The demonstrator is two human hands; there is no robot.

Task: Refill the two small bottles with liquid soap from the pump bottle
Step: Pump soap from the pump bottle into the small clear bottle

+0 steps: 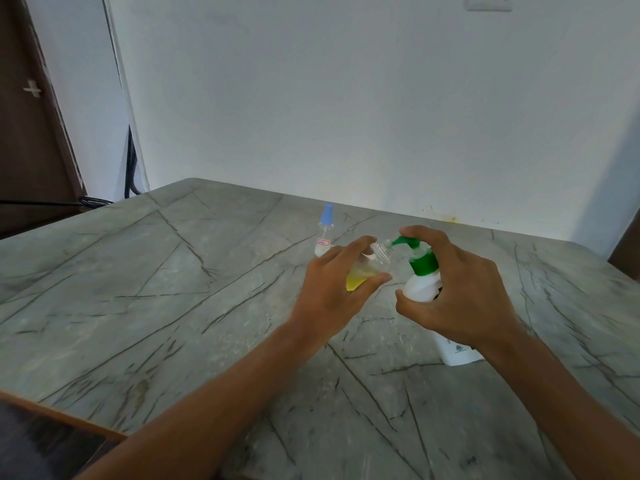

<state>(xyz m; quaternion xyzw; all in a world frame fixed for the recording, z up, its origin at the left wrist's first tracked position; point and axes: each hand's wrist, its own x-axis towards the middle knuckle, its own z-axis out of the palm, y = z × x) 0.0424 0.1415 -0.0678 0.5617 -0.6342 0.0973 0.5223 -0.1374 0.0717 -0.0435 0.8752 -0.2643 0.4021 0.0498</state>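
Left hand (332, 289) grips small bottle (367, 271) | right hand (460, 292) wraps pump bottle (424, 278)

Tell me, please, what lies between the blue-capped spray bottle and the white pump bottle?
In the head view, the clear small bottle, held tilted in the left hand, lies between the spray bottle and pump bottle, its mouth at the green nozzle.

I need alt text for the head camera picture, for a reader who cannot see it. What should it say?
The left hand tilts a small clear bottle, partly filled with yellow liquid, so its open neck meets the green spout of a white pump bottle gripped by the right hand. Behind them, a second small bottle with a blue spray cap stands upright on the grey marble-patterned table.
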